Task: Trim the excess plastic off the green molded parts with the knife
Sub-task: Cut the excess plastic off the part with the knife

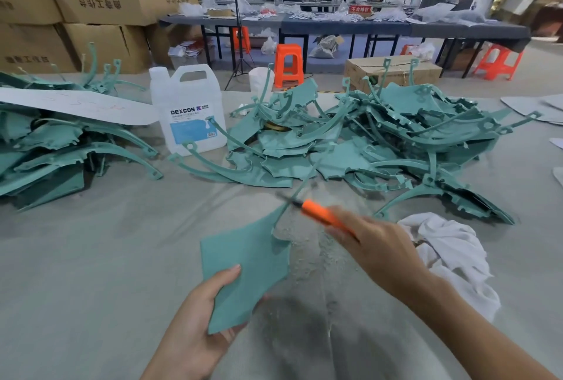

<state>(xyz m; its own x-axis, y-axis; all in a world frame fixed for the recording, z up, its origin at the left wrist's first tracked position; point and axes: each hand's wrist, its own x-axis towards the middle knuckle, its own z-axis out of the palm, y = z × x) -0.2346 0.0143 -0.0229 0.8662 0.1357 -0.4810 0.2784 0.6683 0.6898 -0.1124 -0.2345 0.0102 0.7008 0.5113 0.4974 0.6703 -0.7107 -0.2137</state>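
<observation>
Holding one green part [243,270] in my left hand [195,318], thumb on top and fingers curled under its near corner. Meanwhile my right hand [374,245] is wrapped round the orange knife [323,215], tip pointing far-left at the part's thin arm. It's blurry tho, can't tell if the blade's actually touching. Pale shavings [307,245] sit on the grey table [91,257] just below. Big pile of green parts [380,136] far & right, another pile [54,148] far left, w/ a white jug [192,111] btwn them. White rag [447,251] is just right of my knife hand.
</observation>
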